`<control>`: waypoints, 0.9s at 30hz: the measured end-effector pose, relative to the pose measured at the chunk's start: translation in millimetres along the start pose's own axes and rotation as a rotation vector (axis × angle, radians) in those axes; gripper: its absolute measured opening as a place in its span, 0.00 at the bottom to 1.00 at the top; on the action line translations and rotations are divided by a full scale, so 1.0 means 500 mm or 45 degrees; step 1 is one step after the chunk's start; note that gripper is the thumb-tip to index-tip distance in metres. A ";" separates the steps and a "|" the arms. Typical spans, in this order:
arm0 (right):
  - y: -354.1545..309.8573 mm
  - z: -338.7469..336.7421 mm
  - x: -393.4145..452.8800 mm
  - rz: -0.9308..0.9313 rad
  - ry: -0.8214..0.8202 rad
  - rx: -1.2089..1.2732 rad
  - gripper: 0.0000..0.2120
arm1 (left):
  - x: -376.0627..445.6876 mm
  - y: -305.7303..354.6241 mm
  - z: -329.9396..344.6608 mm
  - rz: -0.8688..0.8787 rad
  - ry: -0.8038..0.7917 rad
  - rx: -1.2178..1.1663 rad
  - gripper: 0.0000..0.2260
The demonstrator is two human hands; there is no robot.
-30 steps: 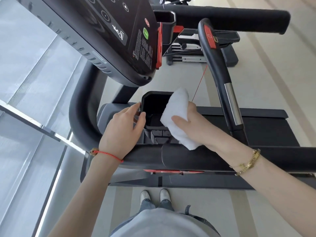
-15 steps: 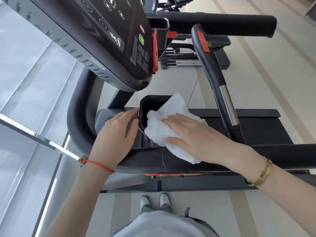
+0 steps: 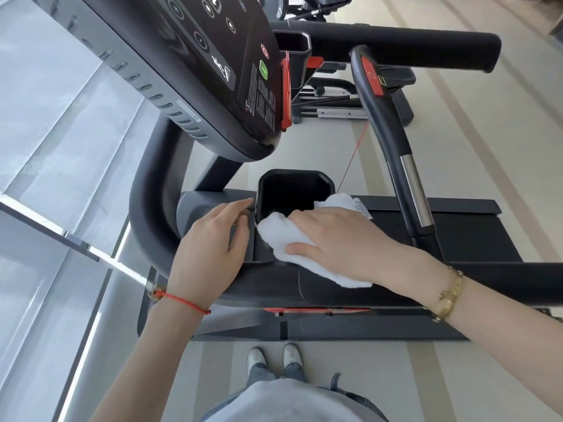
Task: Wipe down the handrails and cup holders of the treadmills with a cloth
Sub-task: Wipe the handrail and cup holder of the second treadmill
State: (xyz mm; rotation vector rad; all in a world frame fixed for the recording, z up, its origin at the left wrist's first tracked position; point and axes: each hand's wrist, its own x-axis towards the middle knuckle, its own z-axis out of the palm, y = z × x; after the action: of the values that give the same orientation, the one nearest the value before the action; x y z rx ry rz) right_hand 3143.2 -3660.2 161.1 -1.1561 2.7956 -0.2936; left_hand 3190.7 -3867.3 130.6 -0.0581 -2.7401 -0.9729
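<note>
1. The white cloth [image 3: 307, 254] lies bunched over the near right rim of the black cup holder [image 3: 289, 190].
2. The right hand [image 3: 344, 242] presses it down, fingers spread flat on top.
3. The left hand [image 3: 210, 254] rests just left of the cup holder, fingers relaxed and slightly apart, fingertips near its wall.
4. The console [image 3: 195, 65] overhangs the cup holder.

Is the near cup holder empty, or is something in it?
Looks empty: cup holder shows only dark interior; the cloth covers its near edge.
</note>
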 end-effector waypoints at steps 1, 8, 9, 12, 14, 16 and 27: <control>-0.015 0.004 0.019 0.046 -0.040 0.014 0.15 | -0.001 0.000 -0.003 0.013 0.000 -0.009 0.15; -0.111 0.055 0.058 0.399 0.245 -0.231 0.22 | -0.002 -0.014 -0.028 0.042 0.033 0.074 0.15; -0.119 0.058 0.067 0.430 0.254 -0.219 0.22 | -0.003 -0.015 -0.029 0.041 0.041 0.074 0.15; -0.128 0.057 0.097 0.514 0.252 -0.122 0.18 | -0.003 -0.016 -0.030 0.034 0.043 0.070 0.14; -0.123 0.053 0.119 0.550 0.293 -0.070 0.16 | -0.003 -0.016 -0.029 0.026 0.040 0.051 0.14; -0.107 0.043 0.147 0.606 0.316 -0.027 0.15 | -0.005 -0.018 -0.028 0.014 0.041 0.036 0.14; -0.090 0.064 0.078 0.394 0.262 -0.085 0.20 | -0.007 -0.027 -0.022 0.003 0.074 0.091 0.13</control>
State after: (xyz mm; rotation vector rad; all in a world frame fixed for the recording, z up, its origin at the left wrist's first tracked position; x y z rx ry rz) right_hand 3152.2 -3723.5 138.8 -0.7224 3.1278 -0.3082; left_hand 3194.9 -3884.5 129.7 -0.0200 -2.7178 -0.8619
